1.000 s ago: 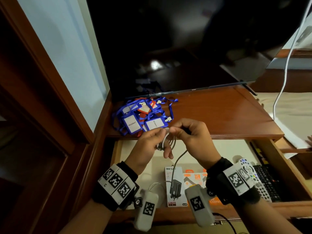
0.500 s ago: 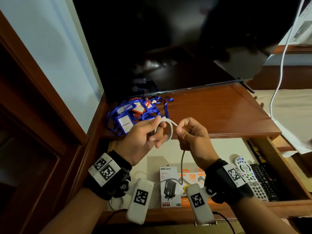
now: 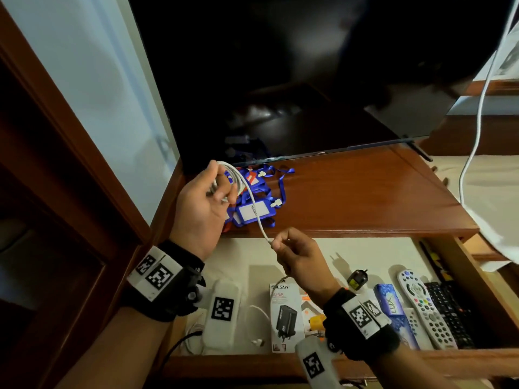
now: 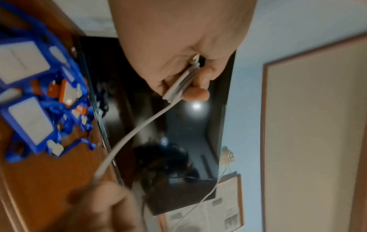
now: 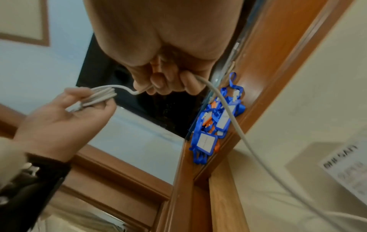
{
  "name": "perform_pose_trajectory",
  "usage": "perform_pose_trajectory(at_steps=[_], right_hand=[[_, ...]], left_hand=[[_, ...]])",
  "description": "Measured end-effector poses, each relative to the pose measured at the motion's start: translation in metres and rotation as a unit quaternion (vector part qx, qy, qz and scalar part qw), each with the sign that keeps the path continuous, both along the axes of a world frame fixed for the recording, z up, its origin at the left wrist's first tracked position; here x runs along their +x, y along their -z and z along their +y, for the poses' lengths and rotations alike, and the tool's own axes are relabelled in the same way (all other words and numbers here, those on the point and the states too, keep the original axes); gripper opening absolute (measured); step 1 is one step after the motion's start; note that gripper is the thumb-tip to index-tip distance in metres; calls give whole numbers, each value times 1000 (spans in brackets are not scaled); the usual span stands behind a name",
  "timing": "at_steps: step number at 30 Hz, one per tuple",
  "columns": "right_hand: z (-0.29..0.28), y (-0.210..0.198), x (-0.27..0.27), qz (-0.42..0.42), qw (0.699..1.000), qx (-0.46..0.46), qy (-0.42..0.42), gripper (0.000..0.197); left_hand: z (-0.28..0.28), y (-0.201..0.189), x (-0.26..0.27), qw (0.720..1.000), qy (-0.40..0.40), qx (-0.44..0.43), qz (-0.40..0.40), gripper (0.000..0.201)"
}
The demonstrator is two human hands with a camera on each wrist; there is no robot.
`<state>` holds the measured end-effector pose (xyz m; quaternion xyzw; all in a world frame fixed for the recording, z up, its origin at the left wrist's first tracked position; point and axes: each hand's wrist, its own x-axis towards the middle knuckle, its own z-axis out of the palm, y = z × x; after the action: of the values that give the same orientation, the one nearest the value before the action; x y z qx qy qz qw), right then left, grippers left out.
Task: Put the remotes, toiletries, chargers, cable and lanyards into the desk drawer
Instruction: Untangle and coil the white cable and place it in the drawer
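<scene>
A white cable runs between both hands above the desk's front edge. My left hand grips several coiled loops of it, raised over the blue lanyards heaped on the desk top. My right hand pinches the cable lower down, above the open drawer; the rest trails into the drawer. Inside lie charger boxes, a black plug, a blue soap pack, a white remote and a black remote.
A dark TV screen stands at the back of the wooden desk top. A wooden frame rises at the left. Another white cord hangs at the right over pale bedding. A second white cable lies in the drawer.
My left hand rose and moved back over the lanyards with the coil. My right hand dropped toward the drawer, drawing a length of cable taut between them.
</scene>
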<state>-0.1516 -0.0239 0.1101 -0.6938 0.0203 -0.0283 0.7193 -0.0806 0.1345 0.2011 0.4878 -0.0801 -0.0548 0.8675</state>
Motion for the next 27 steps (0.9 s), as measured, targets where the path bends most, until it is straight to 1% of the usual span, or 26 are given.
perform_pose_trajectory(at_steps=[1,3,6,8,10,14,16,18,22,25,27], right_hand=[[1,-1,1,-24,999,-47,-2,14],[4,-7,3,-57,991,-123,-19,15],[6,-20,3,-74,976,-188,-77,15],[5,-27,5,-83,971,-196,-105,16],[3,-37,6,-92,976,-160,-112,17],[-7,-51,8,-113,988,-57,-84,21],[-11,-53,9,-108,992,-35,-60,22],[-13,-52,10,-109,992,-35,-51,23],[-13,-52,14,-99,995,-17,-26,27],[-14,-51,16,-69,998,8,5,29],[-12,-50,16,-64,997,25,21,27]], left_hand=[[1,4,0,997,-18,67,-36,32],[0,12,-2,978,-45,183,-90,36],[-3,27,-3,957,-50,269,-93,31],[-4,37,-6,940,-20,326,-95,27],[-4,43,-10,930,27,354,-92,25],[2,41,-16,932,142,323,-83,30],[3,42,-17,926,199,314,-71,37],[3,43,-18,918,234,314,-60,35],[0,40,-22,924,262,275,-41,30],[0,38,-23,930,270,246,-34,34],[1,37,-21,942,267,202,-16,33]])
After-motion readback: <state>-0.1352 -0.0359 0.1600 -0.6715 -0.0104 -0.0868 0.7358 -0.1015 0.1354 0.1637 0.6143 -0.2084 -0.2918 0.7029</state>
